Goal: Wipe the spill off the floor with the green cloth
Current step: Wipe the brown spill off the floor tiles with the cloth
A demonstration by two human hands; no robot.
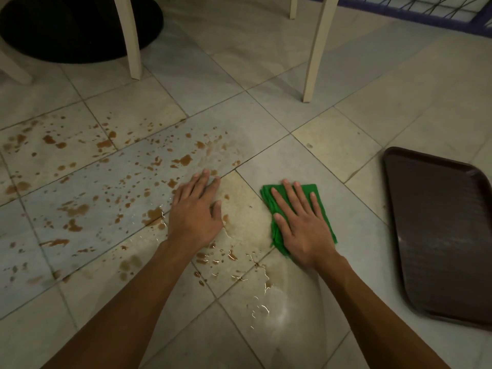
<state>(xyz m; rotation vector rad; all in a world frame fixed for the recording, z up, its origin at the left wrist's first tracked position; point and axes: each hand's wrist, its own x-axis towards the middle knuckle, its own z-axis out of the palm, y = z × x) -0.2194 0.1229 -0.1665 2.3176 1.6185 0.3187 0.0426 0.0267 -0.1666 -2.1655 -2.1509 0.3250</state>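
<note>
A folded green cloth [323, 209] lies flat on the tiled floor [266, 75], right of centre. My right hand [300, 225] presses down on it with straight, spread fingers. My left hand [195, 209] rests flat on the floor just left of the cloth, fingers straight, at the edge of the spill. The spill [106, 177] is a wide scatter of brown drops and small puddles over the tiles to the left, with wet smeared streaks near both hands and below them.
A dark brown tray [439, 235] lies on the floor at the right. Cream chair legs [316, 49] stand at the back, with another leg [131, 38] further left. A black round base [66, 27] sits at the top left.
</note>
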